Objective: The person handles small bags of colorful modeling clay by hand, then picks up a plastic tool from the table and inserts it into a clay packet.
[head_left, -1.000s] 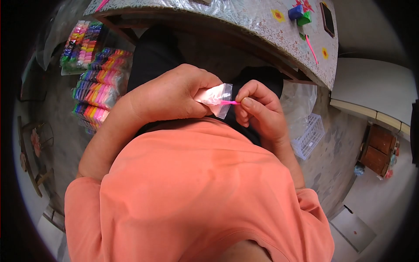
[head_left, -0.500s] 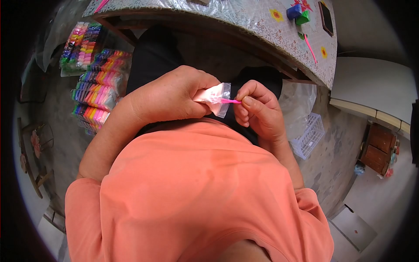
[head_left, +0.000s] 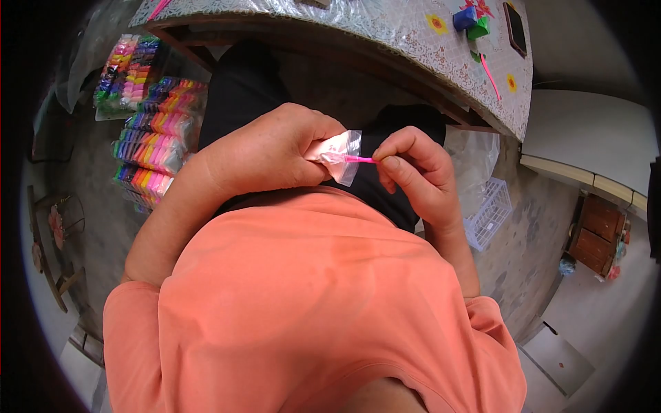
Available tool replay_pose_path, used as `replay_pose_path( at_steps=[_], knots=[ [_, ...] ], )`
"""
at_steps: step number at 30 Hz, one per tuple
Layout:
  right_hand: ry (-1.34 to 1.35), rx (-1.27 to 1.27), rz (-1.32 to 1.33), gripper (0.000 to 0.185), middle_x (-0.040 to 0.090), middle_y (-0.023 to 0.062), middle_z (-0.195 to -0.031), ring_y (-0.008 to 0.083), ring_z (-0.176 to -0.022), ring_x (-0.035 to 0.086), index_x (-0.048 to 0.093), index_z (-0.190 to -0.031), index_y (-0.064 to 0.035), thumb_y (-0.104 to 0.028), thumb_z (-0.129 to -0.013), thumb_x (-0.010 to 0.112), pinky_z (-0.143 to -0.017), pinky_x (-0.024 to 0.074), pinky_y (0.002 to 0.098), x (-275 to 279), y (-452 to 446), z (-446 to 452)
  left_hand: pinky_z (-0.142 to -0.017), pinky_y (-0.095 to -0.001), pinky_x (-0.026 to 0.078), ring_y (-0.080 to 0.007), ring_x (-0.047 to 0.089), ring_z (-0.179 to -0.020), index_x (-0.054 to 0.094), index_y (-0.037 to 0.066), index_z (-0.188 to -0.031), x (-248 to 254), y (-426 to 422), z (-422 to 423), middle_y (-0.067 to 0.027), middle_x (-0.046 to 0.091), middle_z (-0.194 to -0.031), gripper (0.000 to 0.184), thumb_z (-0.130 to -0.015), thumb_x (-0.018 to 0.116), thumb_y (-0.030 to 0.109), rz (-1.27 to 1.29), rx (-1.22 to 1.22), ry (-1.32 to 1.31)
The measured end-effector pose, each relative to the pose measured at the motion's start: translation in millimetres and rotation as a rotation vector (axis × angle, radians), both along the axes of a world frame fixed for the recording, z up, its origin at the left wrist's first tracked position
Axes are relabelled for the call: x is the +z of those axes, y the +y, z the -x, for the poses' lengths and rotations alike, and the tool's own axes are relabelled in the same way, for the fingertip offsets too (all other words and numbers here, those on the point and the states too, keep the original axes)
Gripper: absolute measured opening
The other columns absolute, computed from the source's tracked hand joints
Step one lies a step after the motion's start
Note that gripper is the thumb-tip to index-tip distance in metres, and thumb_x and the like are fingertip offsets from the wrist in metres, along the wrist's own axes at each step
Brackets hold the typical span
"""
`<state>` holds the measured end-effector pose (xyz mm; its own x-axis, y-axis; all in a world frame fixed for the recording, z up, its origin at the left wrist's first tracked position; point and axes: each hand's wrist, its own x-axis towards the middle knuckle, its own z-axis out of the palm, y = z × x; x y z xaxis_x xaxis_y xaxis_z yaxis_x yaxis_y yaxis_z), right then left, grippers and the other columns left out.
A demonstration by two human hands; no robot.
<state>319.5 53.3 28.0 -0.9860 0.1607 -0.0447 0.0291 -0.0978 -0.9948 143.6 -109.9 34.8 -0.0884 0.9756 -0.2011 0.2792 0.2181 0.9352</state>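
My left hand (head_left: 292, 144) is wrapped round a small clear bag (head_left: 335, 157) with pale pink stuff inside, its flat clear end sticking out to the right. A thin bright pink stick (head_left: 361, 159) runs from the mouth of the bag to my right hand (head_left: 413, 168). Thumb and forefinger of that hand pinch the stick's outer end, the other fingers curled below. How far the stick reaches into the bag is hard to make out. Both hands are above my lap.
A table (head_left: 385, 34) with a patterned cover lies ahead, bearing a blue block (head_left: 465, 18), a green block (head_left: 478, 28), a phone (head_left: 515, 29) and a pink strip (head_left: 489, 77). Colourful packets (head_left: 153, 141) lie at the left, a plastic basket (head_left: 489, 215) at the right.
My right hand has turned slightly, its fingers a little more spread behind the pinch. The bag and stick have shifted slightly left.
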Motion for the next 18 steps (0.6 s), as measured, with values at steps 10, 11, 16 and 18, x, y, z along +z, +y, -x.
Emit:
replay_pose_path(
  at_steps=[10,11,16,18],
  knots=[
    [-0.044,-0.025,-0.17,0.005,0.055,0.0013,-0.077,0.0063,-0.068,0.052,0.061,-0.094,-0.0009,-0.002,-0.09,0.057,-0.06,0.0415,0.0208,9,0,-1,-0.064,-0.0297,0.044,-0.0173,0.056,-0.072,0.062,-0.002,-0.09,-2,0,-1,-0.0099,0.061,-0.08,0.021,-0.07,0.064,-0.001,0.015,0.013,-0.017],
    [-0.045,-0.025,-0.172,0.006,0.056,0.0012,-0.077,0.0064,-0.068,0.052,0.061,-0.094,-0.001,-0.002,-0.09,0.057,-0.06,0.0415,0.0209,9,-1,-1,-0.064,-0.0296,0.044,-0.0171,0.056,-0.072,0.062,-0.002,-0.091,-2,0,-1,-0.0098,0.061,-0.08,0.021,-0.07,0.064,-0.001,0.013,0.012,-0.016],
    [-0.065,-0.019,-0.217,0.006,0.056,0.0009,-0.075,0.0065,-0.067,0.051,0.06,-0.093,-0.001,-0.001,-0.09,0.056,-0.059,0.0413,0.021,12,-1,0,-0.065,-0.0291,0.045,-0.0173,0.057,-0.072,0.063,-0.002,-0.092,1,1,-2,-0.01,0.062,-0.082,0.022,-0.071,0.065,0.0,0.026,0.004,0.008],
    [-0.06,-0.017,-0.212,0.006,0.056,0.0009,-0.075,0.0065,-0.067,0.052,0.06,-0.093,-0.0009,-0.001,-0.09,0.055,-0.059,0.0414,0.0208,11,-1,1,-0.066,-0.0291,0.045,-0.0176,0.057,-0.073,0.063,-0.002,-0.093,1,1,-2,-0.0104,0.062,-0.083,0.023,-0.071,0.066,0.0,0.031,0.007,0.002]
  ],
)
